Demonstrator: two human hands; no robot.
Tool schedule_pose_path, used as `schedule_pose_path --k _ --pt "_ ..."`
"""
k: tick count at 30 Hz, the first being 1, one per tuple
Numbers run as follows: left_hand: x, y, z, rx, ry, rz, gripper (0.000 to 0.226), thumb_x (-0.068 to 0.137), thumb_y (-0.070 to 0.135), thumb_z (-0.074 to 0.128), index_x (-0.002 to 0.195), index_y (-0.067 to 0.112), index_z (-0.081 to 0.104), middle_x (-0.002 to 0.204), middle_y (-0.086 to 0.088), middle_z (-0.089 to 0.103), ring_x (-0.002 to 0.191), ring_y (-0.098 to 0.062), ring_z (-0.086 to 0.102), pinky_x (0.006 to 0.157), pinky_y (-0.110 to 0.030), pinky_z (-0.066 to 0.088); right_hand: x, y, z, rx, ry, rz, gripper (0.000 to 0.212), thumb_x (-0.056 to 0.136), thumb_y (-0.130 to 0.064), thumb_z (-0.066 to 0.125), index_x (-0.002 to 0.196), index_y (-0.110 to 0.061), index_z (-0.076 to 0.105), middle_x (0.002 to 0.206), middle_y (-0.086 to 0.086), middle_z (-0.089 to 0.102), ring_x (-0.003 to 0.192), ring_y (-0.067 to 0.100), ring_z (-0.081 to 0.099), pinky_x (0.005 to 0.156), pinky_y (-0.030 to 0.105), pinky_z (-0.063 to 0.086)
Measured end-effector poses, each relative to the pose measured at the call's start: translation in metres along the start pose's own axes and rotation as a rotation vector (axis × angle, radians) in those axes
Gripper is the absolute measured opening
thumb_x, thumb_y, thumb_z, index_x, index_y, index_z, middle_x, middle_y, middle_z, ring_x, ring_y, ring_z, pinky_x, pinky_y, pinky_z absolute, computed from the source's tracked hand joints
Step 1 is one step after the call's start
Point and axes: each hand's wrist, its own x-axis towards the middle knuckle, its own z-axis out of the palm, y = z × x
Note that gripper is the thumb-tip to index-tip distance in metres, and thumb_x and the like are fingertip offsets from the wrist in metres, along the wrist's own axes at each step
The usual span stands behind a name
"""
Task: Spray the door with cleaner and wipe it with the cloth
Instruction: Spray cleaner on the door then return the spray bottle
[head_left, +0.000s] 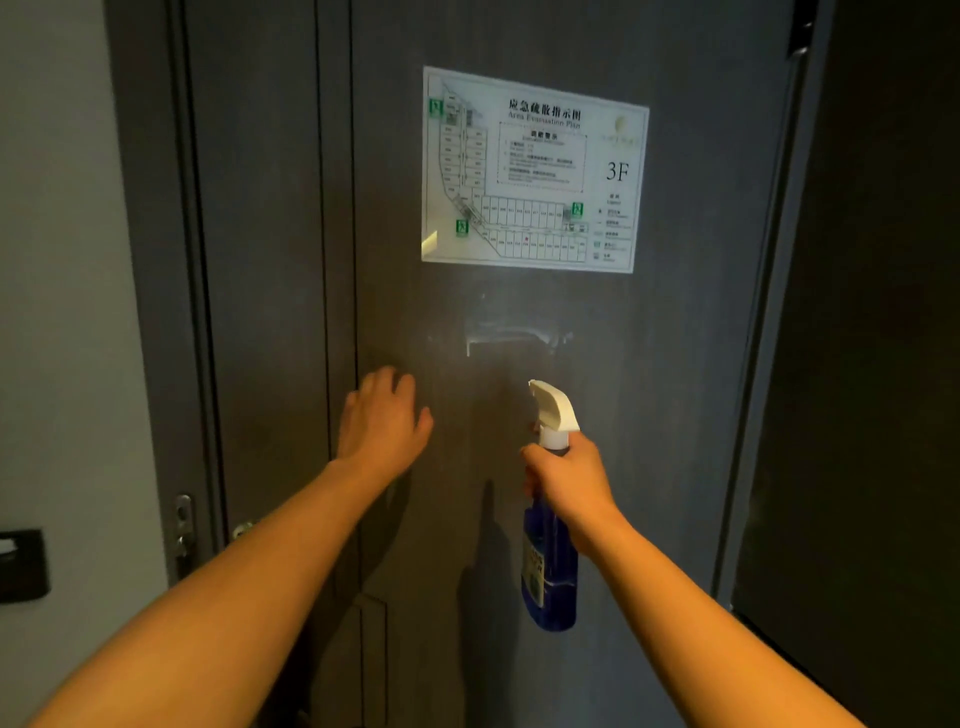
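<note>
Against the dark grey door (701, 415), just below the evacuation plan (535, 169) fixed at head height, a pale haze and some dull rectangular marks show on the panel; I cannot tell whether that is fresh cleaner or old residue. The right hand (566, 480) has its grip closed around the neck of the spray bottle (550, 566), the white trigger head (555, 408) pointing up and left at the door, the blue body hanging below the fist. Whether a finger sits on the trigger is hidden by the hand. The left hand (384, 418) is spread, holding nothing, palm laid on or very near the door close to its left edge; contact cannot be confirmed. No cloth is visible anywhere, so the wiping step looks not yet begun.

Judging by the deep blue colour down most of its length, the bottle is well filled and will feel bottom-heavy, apt to swing if held loosely. Its plastic is stiff but smooth, and likely slippery once wet, so the narrow neck under the trigger head is the sound place to hold. A door handle (241, 530) and latch plate (183, 525) sit at lower left.
</note>
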Motion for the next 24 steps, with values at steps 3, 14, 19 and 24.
schedule_pose_path --k 3,14,19,24 --pt "0.029 -0.009 0.006 0.049 0.063 0.012 0.060 0.097 0.042 0.054 0.145 0.008 0.047 0.159 -0.023 0.036 0.147 -0.039 0.032 0.117 -0.052 0.032 0.021 -0.016 0.013 0.028 -0.015 -0.034 0.025 0.085 -0.008 0.060 0.108 -0.001 0.056 0.069 0.011 0.052 0.061 0.024 0.051 0.058 0.038 0.050" --pt "0.073 -0.038 0.069 0.136 0.167 -0.006 0.085 0.100 0.061 0.040 0.163 0.012 0.013 0.171 -0.017 0.012 0.159 -0.033 0.001 0.124 -0.053 -0.006 0.060 -0.024 0.039 0.054 -0.016 -0.106 0.005 0.084 -0.011 0.061 0.082 -0.013 0.057 0.056 -0.001 0.054 0.051 0.016 0.054 0.051 0.028 0.052" --pt "0.076 -0.046 0.081 0.188 0.186 0.004 0.088 0.101 0.066 0.028 0.165 0.014 -0.001 0.173 -0.013 -0.006 0.159 -0.028 -0.016 0.124 -0.047 -0.018 0.064 -0.015 0.036 0.036 -0.011 -0.111 0.012 0.085 -0.012 0.062 0.075 -0.013 0.055 0.053 0.000 0.055 0.047 0.013 0.053 0.048 0.023 0.050" --pt "0.078 -0.047 0.087 0.217 0.242 0.009 0.088 0.101 0.067 0.024 0.165 0.013 0.000 0.173 -0.014 -0.001 0.159 -0.029 -0.012 0.125 -0.048 -0.017 0.071 -0.011 0.017 0.109 0.077 -0.090 0.012 0.087 -0.007 0.062 0.096 0.001 0.058 0.064 0.010 0.054 0.049 0.015 0.052 0.048 0.023 0.049"
